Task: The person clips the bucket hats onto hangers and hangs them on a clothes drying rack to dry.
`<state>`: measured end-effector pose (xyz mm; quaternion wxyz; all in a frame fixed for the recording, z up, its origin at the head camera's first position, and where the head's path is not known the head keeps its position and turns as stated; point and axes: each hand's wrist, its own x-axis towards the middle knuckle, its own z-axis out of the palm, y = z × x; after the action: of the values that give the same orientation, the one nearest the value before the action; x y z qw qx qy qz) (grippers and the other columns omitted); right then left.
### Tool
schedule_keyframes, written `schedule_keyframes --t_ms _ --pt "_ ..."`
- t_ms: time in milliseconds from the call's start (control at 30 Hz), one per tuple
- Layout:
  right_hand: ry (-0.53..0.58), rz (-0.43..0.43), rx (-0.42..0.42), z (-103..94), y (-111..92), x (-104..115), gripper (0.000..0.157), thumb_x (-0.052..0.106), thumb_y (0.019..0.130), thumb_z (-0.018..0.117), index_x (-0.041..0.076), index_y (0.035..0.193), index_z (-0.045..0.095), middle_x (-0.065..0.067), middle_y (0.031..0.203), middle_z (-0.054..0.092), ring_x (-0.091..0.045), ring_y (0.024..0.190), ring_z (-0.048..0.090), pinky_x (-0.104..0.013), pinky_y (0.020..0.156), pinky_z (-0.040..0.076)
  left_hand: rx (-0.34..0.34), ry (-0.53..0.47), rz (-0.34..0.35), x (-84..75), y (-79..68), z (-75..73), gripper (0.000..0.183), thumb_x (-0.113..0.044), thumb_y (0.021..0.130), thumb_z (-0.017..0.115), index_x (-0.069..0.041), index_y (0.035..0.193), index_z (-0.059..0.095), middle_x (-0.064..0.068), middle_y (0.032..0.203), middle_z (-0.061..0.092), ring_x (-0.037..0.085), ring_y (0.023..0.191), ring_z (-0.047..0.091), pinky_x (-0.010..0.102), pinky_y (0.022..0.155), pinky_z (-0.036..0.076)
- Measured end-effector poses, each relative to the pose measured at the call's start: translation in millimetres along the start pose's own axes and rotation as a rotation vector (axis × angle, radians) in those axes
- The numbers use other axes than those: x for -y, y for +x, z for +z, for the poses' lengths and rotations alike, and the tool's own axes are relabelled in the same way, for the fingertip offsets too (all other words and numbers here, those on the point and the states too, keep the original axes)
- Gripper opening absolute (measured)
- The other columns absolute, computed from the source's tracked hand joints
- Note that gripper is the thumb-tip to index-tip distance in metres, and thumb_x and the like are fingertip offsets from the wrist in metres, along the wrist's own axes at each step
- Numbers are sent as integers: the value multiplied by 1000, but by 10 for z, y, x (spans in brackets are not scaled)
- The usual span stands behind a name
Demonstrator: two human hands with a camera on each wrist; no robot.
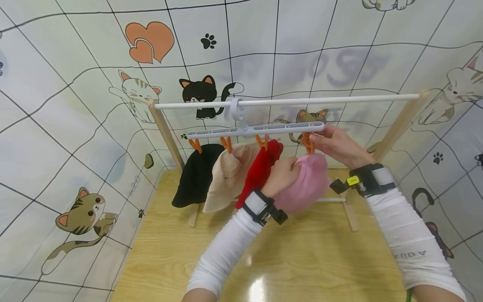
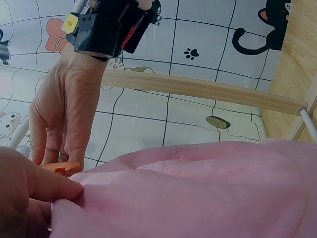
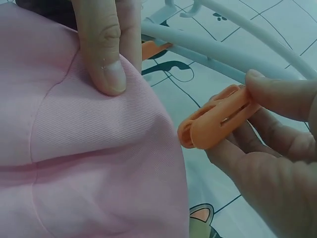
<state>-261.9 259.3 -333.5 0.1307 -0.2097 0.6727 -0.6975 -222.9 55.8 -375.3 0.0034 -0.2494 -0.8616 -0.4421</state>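
Note:
My left hand [image 1: 281, 177] pinches the top of a pink bucket hat [image 1: 305, 186], its thumb pressing the ribbed cloth in the right wrist view. With thumb and fingers, my right hand [image 1: 339, 146] grips an orange clothespin [image 3: 218, 119] below the right end of a white clip hanger [image 1: 279, 129]. The clothespin's tip is right at the hat's edge in the right wrist view. Left of the pink hat hang a red hat [image 1: 260, 167], a cream hat [image 1: 232, 174] and a black hat [image 1: 196, 178], under other orange clothespins.
The hanger's hook [image 1: 235, 110] is over a white rod [image 1: 320, 100] between wooden posts [image 1: 400, 123]. This rack stands on a wooden table [image 1: 309, 260]. A cat-patterned sheet [image 1: 124, 105] covers the walls behind and beside it.

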Motion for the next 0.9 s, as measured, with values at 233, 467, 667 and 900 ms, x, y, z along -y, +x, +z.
schedule_keyframes --t_ms 233,467,667,900 --pt "139 -30 -13 30 39 -30 34 -3 96 52 11 128 51 -8 112 62 -21 106 61 -27 93 46 -2 -18 -39 -2 12 34 19 -16 99 50 -4 92 64 2 62 53 16 59 53 23 52 42" --pt "250 -100 15 46 59 -79 47 -10 95 48 15 134 45 -10 110 61 -22 102 64 -29 91 47 -37 -60 -51 -12 2 64 21 -19 100 50 -7 90 63 3 60 52 16 55 53 25 47 41" --pt "276 -147 1 85 80 -120 46 -13 95 46 12 133 43 -10 114 56 -23 103 63 -29 90 48 -43 -79 -59 -12 -9 55 19 -21 100 51 -9 91 63 3 58 50 17 53 52 25 44 40" --pt "308 -185 -4 109 109 -166 45 -14 94 46 11 131 45 -9 116 54 -24 104 62 -29 90 48 -30 -140 -14 -43 -19 39 21 -21 101 49 -8 93 64 4 57 47 16 52 49 23 44 37"
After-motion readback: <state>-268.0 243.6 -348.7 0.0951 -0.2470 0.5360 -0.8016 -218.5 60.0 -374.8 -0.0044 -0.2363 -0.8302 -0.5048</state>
